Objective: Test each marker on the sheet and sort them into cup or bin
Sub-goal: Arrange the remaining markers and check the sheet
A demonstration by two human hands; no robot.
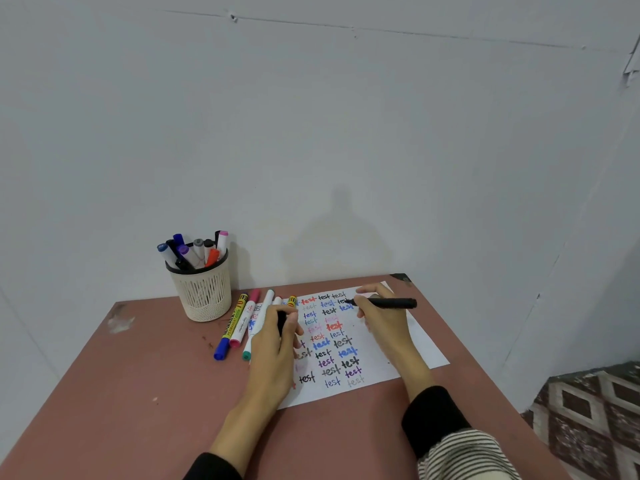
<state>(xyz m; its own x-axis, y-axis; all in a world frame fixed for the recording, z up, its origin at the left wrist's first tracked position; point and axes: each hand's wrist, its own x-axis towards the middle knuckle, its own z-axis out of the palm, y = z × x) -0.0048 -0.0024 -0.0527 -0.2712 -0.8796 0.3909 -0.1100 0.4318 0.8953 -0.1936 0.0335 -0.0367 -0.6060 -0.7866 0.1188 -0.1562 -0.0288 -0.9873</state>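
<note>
The right hand (375, 315) pinches an uncapped black marker (384, 303) with its tip on the sheet (408, 341) near the far edge, while the left hand (277, 341) grips what looks like its black cap (282, 322) and pins the paper; if that hand lifts, the sheet may skid or smear. Untested markers (239, 323) lie just left beside the mesh cup (202, 294), so a careless sweep could roll them; open desk (138, 393) lies nearer left, and no bin is visible

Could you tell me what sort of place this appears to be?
Probably a plain room at home, set up as a makeshift desk: a worn reddish table against a bare grey wall, with patterned floor tiles beside it.
</note>
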